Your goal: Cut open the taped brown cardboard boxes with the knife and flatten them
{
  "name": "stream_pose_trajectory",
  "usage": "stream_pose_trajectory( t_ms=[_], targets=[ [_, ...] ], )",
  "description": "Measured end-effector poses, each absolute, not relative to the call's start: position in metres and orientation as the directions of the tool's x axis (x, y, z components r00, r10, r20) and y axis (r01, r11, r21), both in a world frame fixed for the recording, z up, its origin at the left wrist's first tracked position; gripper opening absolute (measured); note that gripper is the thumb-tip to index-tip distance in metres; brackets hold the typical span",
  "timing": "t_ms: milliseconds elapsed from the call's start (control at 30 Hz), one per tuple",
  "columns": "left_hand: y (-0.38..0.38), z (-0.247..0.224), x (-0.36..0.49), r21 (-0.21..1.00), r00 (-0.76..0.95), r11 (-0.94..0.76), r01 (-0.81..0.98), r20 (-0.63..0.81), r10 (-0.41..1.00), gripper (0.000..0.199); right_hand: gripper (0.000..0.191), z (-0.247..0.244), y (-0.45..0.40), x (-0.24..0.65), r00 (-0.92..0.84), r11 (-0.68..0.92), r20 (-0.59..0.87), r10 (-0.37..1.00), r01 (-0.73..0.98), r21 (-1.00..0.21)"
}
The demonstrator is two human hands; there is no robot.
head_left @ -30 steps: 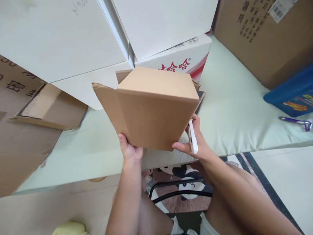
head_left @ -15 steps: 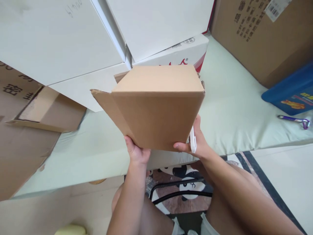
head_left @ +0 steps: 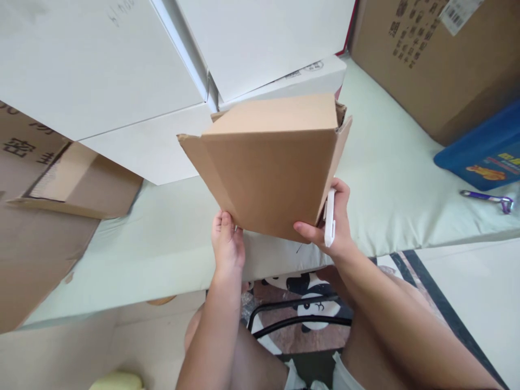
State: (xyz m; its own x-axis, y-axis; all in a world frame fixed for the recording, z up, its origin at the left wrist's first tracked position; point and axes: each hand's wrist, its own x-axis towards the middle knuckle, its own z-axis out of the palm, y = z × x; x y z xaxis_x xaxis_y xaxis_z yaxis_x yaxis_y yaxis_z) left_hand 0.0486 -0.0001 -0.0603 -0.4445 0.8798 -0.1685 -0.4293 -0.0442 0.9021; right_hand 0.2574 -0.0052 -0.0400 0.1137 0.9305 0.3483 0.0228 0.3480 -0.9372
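A plain brown cardboard box (head_left: 272,179) is held up tilted in front of me, with flaps standing out at its left and right ends. At its lower left corner my left hand (head_left: 228,244) is closed, thumb and fingers gripping the flap's edge. My right hand (head_left: 339,227) grips the lower right corner, its thumb on the near face and the other fingers behind. A slim white plastic object (head_left: 330,218) is also in the right hand, between thumb and fingers; its kind is not clear. The inside of the box is hidden.
Large white boxes (head_left: 101,65) stand behind on a pale green cloth surface (head_left: 390,179). An open carton (head_left: 49,238) is at left, a big brown carton (head_left: 439,70) at right. Near the right edge are a blue container (head_left: 483,149) and a purple tool (head_left: 487,197).
The cardboard box has shifted right and slightly up, turning so its right-end flap shows. Both hands have moved with it, keeping hold, and the left fingers now show more.
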Motion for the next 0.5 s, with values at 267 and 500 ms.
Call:
stream_pose_trajectory(
  t_ms=[267, 500],
  targets=[
    [-0.001, -0.054, 0.047, 0.912, -0.442, -0.017, -0.41, -0.183, 0.878, 0.046, 0.081, -0.041, -0.005, 0.258, 0.154, 0.35, 0.346, 0.926, 0.001, -0.937],
    [-0.003, -0.049, 0.045, 0.934, -0.435, -0.037, -0.356, -0.131, 0.891, 0.049, 0.083, -0.045, -0.004, 0.262, 0.148, 0.292, 0.292, 0.945, 0.027, -0.956]
  ],
)
